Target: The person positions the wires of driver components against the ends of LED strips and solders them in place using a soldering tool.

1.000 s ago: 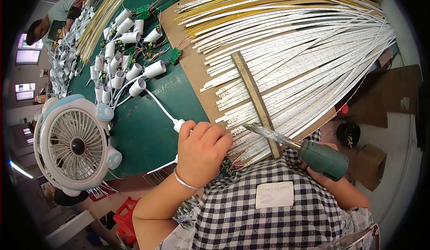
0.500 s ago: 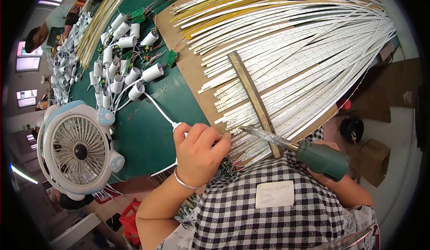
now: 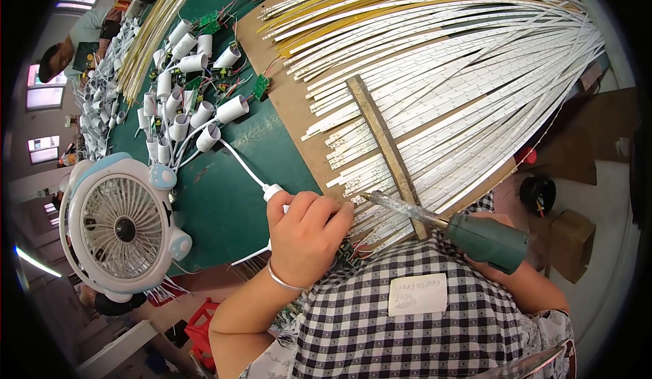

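Observation:
My left hand [image 3: 304,233] is closed round a white plastic cap [image 3: 273,193] on a white cable. Under that hand, a small circuit board with red and other wires [image 3: 353,250] partly shows. My right hand [image 3: 494,220] grips a soldering gun [image 3: 487,242] with a green body, which hides much of the hand. Its long metal barrel [image 3: 407,208] points left, and the tip lies over the ends of the white LED strips [image 3: 435,114], just right of my left fingertips. A narrow bar [image 3: 384,148] lies across the strips.
Brown board [image 3: 292,117] lies under the strips on a green table [image 3: 238,161]. White caps with cables and circuit boards [image 3: 193,63] are heaped at the far left. A white fan [image 3: 123,229] stands nearer. Another person [image 3: 85,36] sits beyond. A red stool [image 3: 200,331] stands below.
The soldering gun has shifted very slightly left. My left hand has moved slightly right and down, still holding the cap; otherwise the scene looks the same.

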A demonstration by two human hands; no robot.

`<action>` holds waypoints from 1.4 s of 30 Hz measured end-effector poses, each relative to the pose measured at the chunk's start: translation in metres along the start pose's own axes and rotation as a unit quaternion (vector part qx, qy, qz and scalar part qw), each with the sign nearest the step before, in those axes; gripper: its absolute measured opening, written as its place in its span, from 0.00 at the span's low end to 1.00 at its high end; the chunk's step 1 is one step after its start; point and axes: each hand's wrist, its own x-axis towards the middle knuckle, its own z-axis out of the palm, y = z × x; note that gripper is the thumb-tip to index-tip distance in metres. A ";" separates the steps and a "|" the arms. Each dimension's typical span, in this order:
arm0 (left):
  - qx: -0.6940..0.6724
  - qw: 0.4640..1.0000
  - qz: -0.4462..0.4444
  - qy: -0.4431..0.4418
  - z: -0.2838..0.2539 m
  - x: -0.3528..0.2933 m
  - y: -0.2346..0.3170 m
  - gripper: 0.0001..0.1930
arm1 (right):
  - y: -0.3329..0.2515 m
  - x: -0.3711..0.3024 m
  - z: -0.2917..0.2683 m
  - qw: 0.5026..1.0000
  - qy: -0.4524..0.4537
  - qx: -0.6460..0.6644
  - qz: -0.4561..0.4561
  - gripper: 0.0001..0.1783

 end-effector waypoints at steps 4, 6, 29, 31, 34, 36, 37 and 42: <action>0.007 1.000 -0.004 0.010 0.000 0.000 0.000 0.06 | -0.001 -0.003 -0.001 0.981 0.015 0.146 0.126 0.12; 0.010 1.000 0.000 0.016 0.000 -0.001 0.000 0.06 | -0.009 -0.001 -0.002 0.981 0.011 0.098 0.168 0.12; 0.003 0.999 -0.026 0.033 0.004 -0.003 0.005 0.07 | 0.008 0.005 -0.003 0.918 -0.013 -0.344 -0.195 0.11; 0.003 0.999 -0.026 0.033 0.004 -0.004 0.005 0.07 | 0.010 0.003 -0.002 0.938 -0.011 -0.307 -0.162 0.11; 0.009 1.000 -0.028 0.011 0.003 -0.006 0.005 0.09 | 0.011 0.006 0.000 0.946 -0.011 -0.288 -0.147 0.12; 0.011 1.000 -0.027 0.013 0.003 -0.006 0.005 0.09 | 0.011 0.006 0.000 0.937 -0.014 -0.306 -0.167 0.12; 0.011 0.999 -0.027 0.013 0.003 -0.006 0.005 0.09 | 0.011 0.004 0.000 0.952 -0.018 -0.275 -0.131 0.13; 0.010 1.000 -0.027 0.014 0.003 -0.006 0.005 0.09 | 0.007 0.005 0.002 0.991 -0.014 -0.121 -0.051 0.14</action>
